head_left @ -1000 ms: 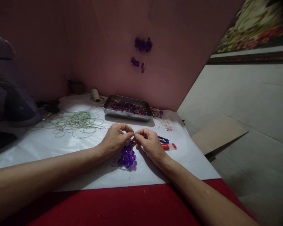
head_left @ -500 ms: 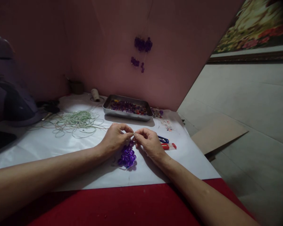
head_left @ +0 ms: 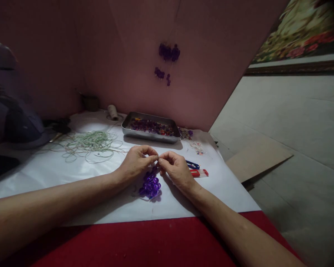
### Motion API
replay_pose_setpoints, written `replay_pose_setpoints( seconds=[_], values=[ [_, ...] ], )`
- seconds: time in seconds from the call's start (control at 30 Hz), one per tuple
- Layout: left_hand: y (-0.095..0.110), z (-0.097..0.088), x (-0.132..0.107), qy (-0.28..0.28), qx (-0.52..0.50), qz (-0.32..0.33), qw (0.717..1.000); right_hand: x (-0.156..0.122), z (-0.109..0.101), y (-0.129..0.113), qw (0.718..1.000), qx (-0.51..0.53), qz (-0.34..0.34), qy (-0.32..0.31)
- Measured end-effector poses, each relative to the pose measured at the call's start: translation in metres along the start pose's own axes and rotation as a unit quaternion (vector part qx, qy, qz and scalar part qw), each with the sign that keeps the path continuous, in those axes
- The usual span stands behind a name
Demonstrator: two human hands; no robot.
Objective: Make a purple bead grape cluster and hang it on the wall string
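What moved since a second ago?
Nothing visibly moved. The left hand and right hand still pinch fingertips together at the top of the purple bead cluster; nothing was picked up or let go. The bead tray and green string lie as before.

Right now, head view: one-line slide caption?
Left hand and right hand pinch tip to tip over a purple bead cluster.

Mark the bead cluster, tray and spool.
bead cluster [head_left: 150, 184]: head view, middle of the purple beads.
tray [head_left: 150, 137]: head view, front wall.
spool [head_left: 113, 112]: head view, wound body.
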State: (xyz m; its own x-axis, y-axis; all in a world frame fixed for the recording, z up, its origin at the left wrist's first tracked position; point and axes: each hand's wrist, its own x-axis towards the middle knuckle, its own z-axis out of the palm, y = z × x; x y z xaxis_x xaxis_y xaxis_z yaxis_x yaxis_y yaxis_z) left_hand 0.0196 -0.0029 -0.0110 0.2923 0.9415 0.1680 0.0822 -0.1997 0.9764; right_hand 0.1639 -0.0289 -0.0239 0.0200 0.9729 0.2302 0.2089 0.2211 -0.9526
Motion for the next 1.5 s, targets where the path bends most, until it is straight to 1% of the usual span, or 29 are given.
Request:
replay_pose_setpoints(
  seconds=[0.1, 0.3, 0.5, 0.7, 0.8, 1.03, 1.23, 1.5],
  values=[
    [-0.0014, 0.0003, 0.0003, 0.002, 0.012, 0.001, 1.0, -0.0003, -0.0002, -0.0002, 1.0, -0.006, 0.003, 0.0],
    [-0.0013, -0.0002, 0.0013, 0.017, 0.086, 0.014, 0.996, -0.0002, -0.0008, 0.0001, 1.0, -0.014, 0.003, 0.006],
    [-0.0003, -0.0006, 0.0014, 0.016, 0.119, 0.028, 0.992, -0.0017, -0.0005, 0.0008, 1.0, -0.016, -0.004, 0.012],
    [0.001, -0.0008, 0.0007, 0.015, 0.112, 0.018, 0.993, -0.0034, 0.0007, -0.0009, 0.999, -0.042, -0.016, 0.015],
    [0.0, -0.0005, 0.0013, 0.015, 0.108, 0.024, 0.994, -0.0034, 0.0007, -0.0011, 0.999, -0.044, -0.019, 0.012],
    [0.0017, 0.0005, 0.0007, 0.009, 0.101, 0.029, 0.994, -0.0034, 0.0002, -0.0029, 0.999, -0.029, -0.002, 0.014],
    [0.0014, -0.0007, 0.0014, 0.021, 0.109, 0.054, 0.992, -0.0029, 0.0, -0.0032, 1.0, -0.025, 0.007, 0.003],
    [0.0031, 0.0007, 0.0009, 0.018, 0.1, 0.068, 0.993, -0.0029, -0.0007, -0.0031, 0.999, -0.038, 0.004, 0.008]
  ],
)
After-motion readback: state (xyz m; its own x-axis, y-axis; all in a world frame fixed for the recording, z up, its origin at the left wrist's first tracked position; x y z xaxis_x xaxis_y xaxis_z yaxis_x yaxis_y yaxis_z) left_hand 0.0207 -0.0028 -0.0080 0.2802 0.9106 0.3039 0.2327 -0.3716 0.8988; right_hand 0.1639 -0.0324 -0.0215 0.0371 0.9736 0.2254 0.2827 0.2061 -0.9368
